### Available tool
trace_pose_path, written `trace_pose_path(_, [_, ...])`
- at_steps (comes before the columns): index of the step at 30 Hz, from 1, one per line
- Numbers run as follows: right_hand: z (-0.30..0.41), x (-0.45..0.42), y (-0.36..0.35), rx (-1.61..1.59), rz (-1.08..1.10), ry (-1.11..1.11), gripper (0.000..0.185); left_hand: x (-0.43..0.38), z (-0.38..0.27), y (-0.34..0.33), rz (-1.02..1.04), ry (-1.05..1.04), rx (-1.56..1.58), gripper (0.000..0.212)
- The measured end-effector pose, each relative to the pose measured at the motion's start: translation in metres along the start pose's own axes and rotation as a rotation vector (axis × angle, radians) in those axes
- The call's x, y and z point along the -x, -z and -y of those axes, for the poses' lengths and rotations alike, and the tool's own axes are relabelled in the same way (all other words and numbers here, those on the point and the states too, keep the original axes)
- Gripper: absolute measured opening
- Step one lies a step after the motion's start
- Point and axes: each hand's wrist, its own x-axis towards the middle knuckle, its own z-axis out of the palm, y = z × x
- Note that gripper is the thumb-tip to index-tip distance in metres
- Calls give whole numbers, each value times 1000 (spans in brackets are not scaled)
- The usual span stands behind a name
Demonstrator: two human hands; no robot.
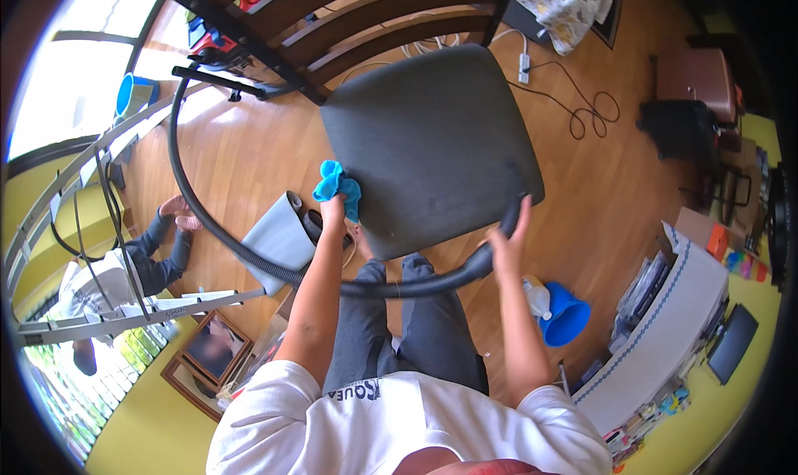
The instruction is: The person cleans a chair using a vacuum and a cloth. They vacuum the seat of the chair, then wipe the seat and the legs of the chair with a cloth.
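Observation:
A wooden chair with a dark grey padded seat (436,138) stands before me, its slatted wooden back (374,26) at the far side. At the seat's left near edge, my left hand (334,208) holds a crumpled blue cloth (335,183). My right hand (510,241) is around the black handle of a vacuum cleaner hose (481,260), by the seat's near right corner; the hand is slightly blurred. The nozzle end meets the seat's edge. The ribbed hose (212,222) loops across my thighs and up the left side towards a black tube.
An aluminium ladder (187,307) stands at left, with another person (118,275) beyond it. A grey folded mat (280,244) lies near my left arm. A blue bucket (566,313) and white bottle (537,297) stand at right. A power strip (523,68) and cables lie beyond the chair.

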Motion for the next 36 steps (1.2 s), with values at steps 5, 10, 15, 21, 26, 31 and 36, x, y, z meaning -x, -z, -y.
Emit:
trace_pose_path(5, [-36, -53, -23, 379, -77, 279, 88, 6, -43, -11, -66, -140, 115, 45])
trace_pose_path(10, [-37, 51, -109, 451, 542, 42, 95, -17, -65, 25, -89, -78, 357, 37])
trace_pose_path(15, [40, -61, -82, 303, 94, 198, 87, -37, -104, 70, -164, -314, 339, 44])
trace_pose_path(21, [10, -103, -131, 484, -8, 336, 90, -71, -170, 70, -93, -424, 198, 59])
trace_pose_path(26, [11, 16, -216, 561, 657, 238, 90, -135, -215, 69, -273, -532, -176, 66])
trace_pose_path(31, [77, -115, -183, 381, 3, 187, 88, -177, -280, 84, -341, -578, -492, 72])
trace_pose_path(36, [48, -125, -219, 486, -62, 206, 90, -182, -305, 62, -219, -741, -671, 81])
